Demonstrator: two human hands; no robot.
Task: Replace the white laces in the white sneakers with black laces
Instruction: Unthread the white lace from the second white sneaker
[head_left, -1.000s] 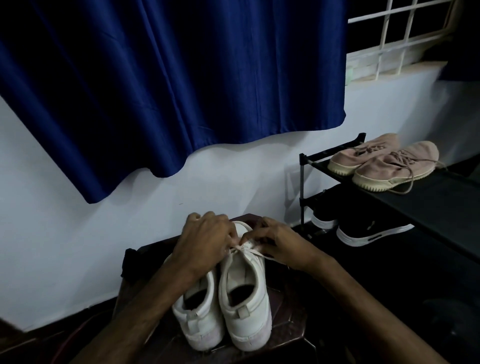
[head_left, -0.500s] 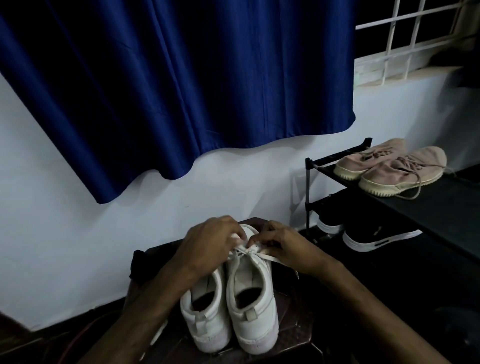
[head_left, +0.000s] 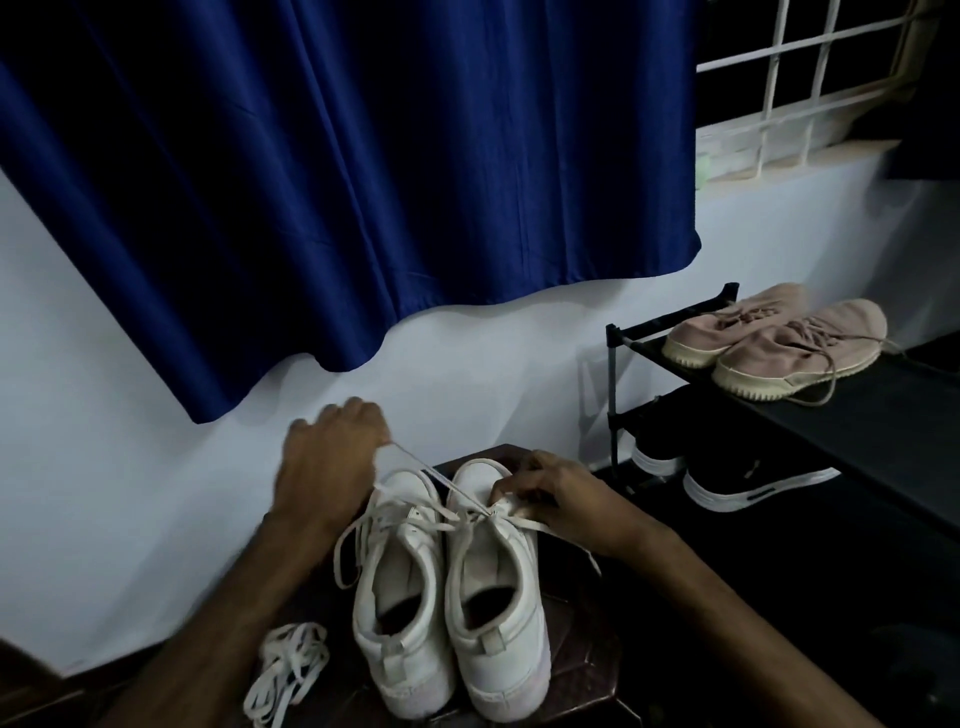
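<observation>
left hand (head_left: 332, 457): fingers clamped on taut white lace (head_left: 415, 463); right hand (head_left: 566, 499): fingers pinching it at sneaker (head_left: 493, 597)

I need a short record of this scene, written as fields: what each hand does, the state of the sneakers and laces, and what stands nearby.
Left hand: grips a white lace, stretched taut from the right sneaker
Right hand: pinches that sneaker at its lacing
Left sneaker: white laces in, untied
Loose lace: white bundle on the stool, beside the left sneaker
Black laces: none visible
Nearby: shoe rack with pink shoes on top
</observation>
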